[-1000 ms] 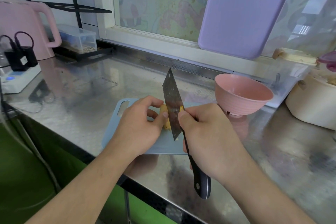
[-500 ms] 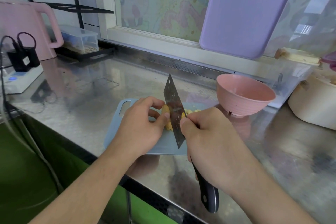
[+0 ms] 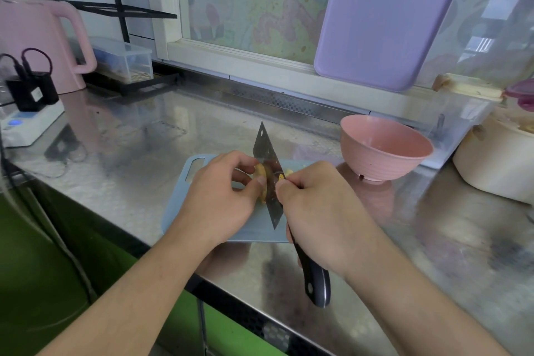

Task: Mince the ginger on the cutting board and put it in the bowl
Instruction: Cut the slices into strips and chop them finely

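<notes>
One piece of ginger lies on the blue cutting board, mid-board, mostly hidden by fingers and blade; its long axis cannot be told. A few small yellow bits lie just right of the blade on the board.

Left hand: palm down, forearm entering from near left, fingers curled over the ginger, thumb tip against its near side. Holds the ginger in place, touching the blade's left face.

Right hand: forearm entering from near right, fingers wrapped around the handle where it meets the blade, thumb and forefinger pinching the blade's base. Firm grip on the cleaver.

Cleaver: blade stands on edge, flat faces left and right, long axis running near to far, far tip tilted up and leaning slightly left. Ginger sits immediately left of the blade, touching it. Dark handle projects toward the near edge of the counter, below the right wrist.

Pink bowl: upright on the steel countertop, right of and just beyond the board, not touching it; interior shows no ginger.

Surroundings: purple board leaning at the window, far right; pink kettle far left; power strip with black adapters near it; clear plastic box beside the kettle; cream pot at right edge.
</notes>
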